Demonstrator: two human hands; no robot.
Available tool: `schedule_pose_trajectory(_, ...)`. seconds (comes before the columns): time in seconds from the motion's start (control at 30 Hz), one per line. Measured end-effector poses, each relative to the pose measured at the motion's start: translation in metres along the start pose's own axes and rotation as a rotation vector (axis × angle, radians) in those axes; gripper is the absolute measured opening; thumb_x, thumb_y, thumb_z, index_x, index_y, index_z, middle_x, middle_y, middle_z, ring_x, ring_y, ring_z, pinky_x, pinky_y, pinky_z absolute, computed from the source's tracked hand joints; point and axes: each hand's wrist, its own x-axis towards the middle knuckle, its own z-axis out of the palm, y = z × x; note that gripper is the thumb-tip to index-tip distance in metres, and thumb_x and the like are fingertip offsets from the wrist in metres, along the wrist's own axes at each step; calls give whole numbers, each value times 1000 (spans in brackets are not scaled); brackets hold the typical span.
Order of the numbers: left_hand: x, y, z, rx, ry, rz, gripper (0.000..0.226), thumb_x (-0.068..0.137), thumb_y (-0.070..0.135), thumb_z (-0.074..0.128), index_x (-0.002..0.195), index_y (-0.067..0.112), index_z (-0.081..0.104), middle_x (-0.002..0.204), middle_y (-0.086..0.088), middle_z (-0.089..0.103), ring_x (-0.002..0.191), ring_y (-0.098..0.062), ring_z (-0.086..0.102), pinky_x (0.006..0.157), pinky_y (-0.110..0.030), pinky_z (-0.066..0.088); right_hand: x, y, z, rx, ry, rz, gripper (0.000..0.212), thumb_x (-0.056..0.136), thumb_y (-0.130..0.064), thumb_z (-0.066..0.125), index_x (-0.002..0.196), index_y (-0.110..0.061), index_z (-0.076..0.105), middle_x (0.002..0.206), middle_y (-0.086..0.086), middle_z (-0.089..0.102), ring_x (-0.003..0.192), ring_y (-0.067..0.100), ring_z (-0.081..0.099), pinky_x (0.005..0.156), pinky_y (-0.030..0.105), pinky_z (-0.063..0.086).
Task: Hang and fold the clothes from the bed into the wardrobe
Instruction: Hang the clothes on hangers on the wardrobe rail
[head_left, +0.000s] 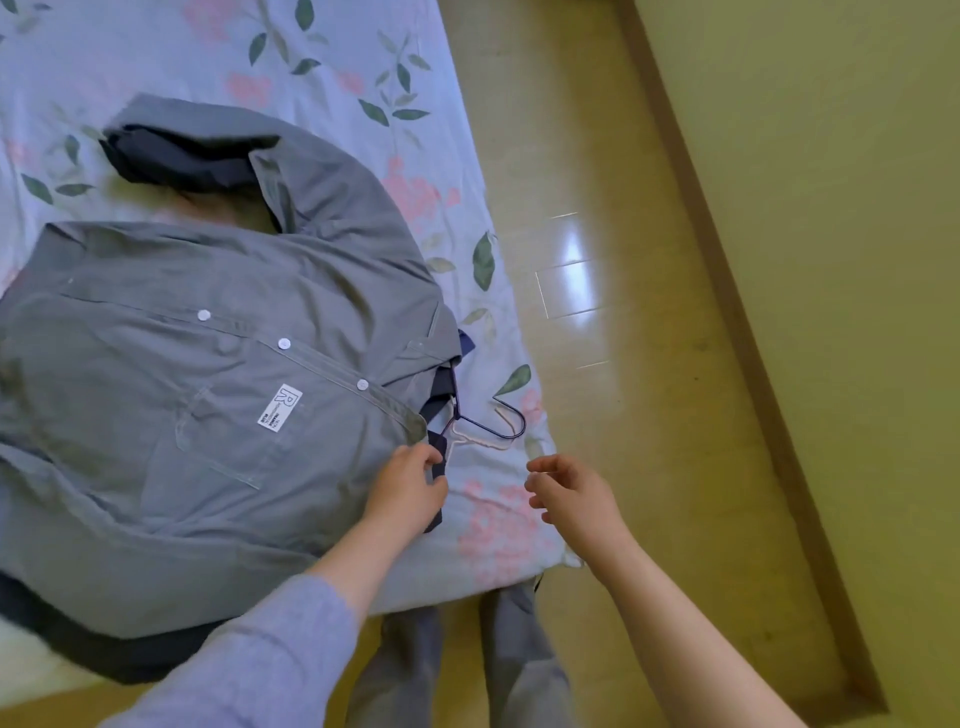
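Left hand pinches the grey shirt at its collar, beside 2 hangers; right hand hovers, fingers loosely curled, holding nothing.

Shirt lies on bed, over a second garment. Two hangers stick out at collar, nr bed's right edge. Left grip pinches second garment at collar; right grip just right, apart. Floor right of bed.

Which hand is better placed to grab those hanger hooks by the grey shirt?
Right hand: empty, loosely open, beside the hanger hooks. Left hand pinches dark cloth at the grey shirt's edge.
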Motion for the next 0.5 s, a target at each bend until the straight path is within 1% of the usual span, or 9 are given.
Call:
schedule_pose_trajectory(0.07, 16, -8, 9, 71, -8, -14, 34, 87, 16, 63, 120, 10, 59, 128, -11, 53, 116, -28, 53, 96, -32, 41, 10, 8, 2, -2, 5, 9, 16, 91, -14, 55, 105, -18, 63, 94, 4, 70, 77, 21, 63, 74, 37, 54)
schedule_pose_trajectory(0.1, 23, -12, 13, 113, -15, -26, 36, 87, 18, 63, 122, 9, 57, 130, -12, 51, 118, -29, 51, 96, -33, 41, 15, 12, 4, 1, 5, 15, 16, 91, -14, 55, 105, -17, 63, 94, 5, 69, 77, 21, 63, 74, 38, 53)
schedule_pose_trajectory(0.2, 40, -23, 23, 207, -20, -51, 36, 86, 20, 62, 119, 7, 54, 130, -14, 49, 118, -32, 48, 94, -35, 41, 27, 25, 10, 23, -7, 40, 17, 92, -13, 54, 106, -16, 63, 94, 5, 69, 76, 20, 61, 72, 36, 51)
schedule_pose_trajectory(0.3, 53, -34, 30, 286, -28, -45, 41, 88, 24, 63, 124, 8, 52, 132, -14, 47, 121, -33, 46, 98, -36, 39, 37, 36, 19, 28, -20, 62, 17, 92, -14, 54, 106, -16, 63, 95, 7, 69, 75, 19, 60, 71, 34, 50)
schedule_pose_trajectory(0.37, 60, -38, 33, 364, -42, -43, 40, 90, 29, 61, 125, 11, 52, 133, -14, 43, 122, -34, 43, 100, -37, 38, 42, 42, 25, 25, -26, 76, 17, 92, -14, 54, 106, -16, 63, 95, 6, 69, 75, 18, 61, 72, 34, 51)
schedule_pose_trajectory(0.43, 66, -39, 38, 421, -70, -59, 38, 90, 35, 58, 125, 20, 52, 134, -11, 39, 123, -33, 38, 101, -38, 38, 45, 49, 29, 29, -31, 92, 16, 93, -15, 53, 106, -16, 63, 94, 5, 69, 76, 17, 62, 72, 32, 51)
schedule_pose_trajectory(0.47, 68, -38, 40, 421, -77, -74, 36, 89, 36, 57, 123, 25, 53, 133, -9, 39, 123, -32, 37, 100, -38, 37, 46, 52, 31, 28, -33, 97, 16, 93, -15, 53, 106, -16, 63, 94, 5, 69, 77, 17, 62, 71, 31, 51)
schedule_pose_trajectory(0.5, 69, -37, 42, 403, -70, -90, 30, 88, 36, 58, 116, 28, 55, 131, -8, 39, 121, -32, 37, 100, -38, 36, 47, 55, 33, 27, -32, 100, 16, 93, -15, 53, 106, -17, 63, 94, 5, 69, 77, 18, 61, 70, 31, 51)
